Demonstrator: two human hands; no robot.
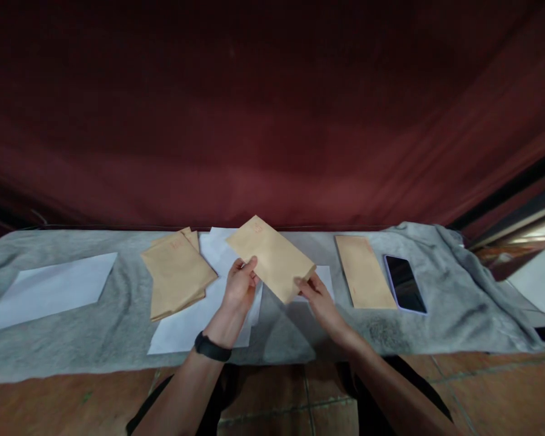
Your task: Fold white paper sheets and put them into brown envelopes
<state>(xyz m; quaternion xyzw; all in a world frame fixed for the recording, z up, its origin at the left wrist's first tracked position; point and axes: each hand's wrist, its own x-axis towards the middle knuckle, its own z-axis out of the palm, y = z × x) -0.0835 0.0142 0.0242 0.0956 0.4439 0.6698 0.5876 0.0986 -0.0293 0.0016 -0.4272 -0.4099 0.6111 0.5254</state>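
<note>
Slanting lengthwise away leftward from the pinching right hand [317,294], the envelope [275,257] is also gripped near midlength by the left hand [240,287].

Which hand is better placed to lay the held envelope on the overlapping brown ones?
Probably the left hand: it already grips the held envelope and is nearer the overlapping brown envelopes. The right hand holds the end farther from them.

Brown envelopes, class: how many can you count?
4 at least: one held envelope in the left hand and right hand, two at left in the overlapping pile, one flat envelope beside the phone. More may be hidden underneath.
</note>
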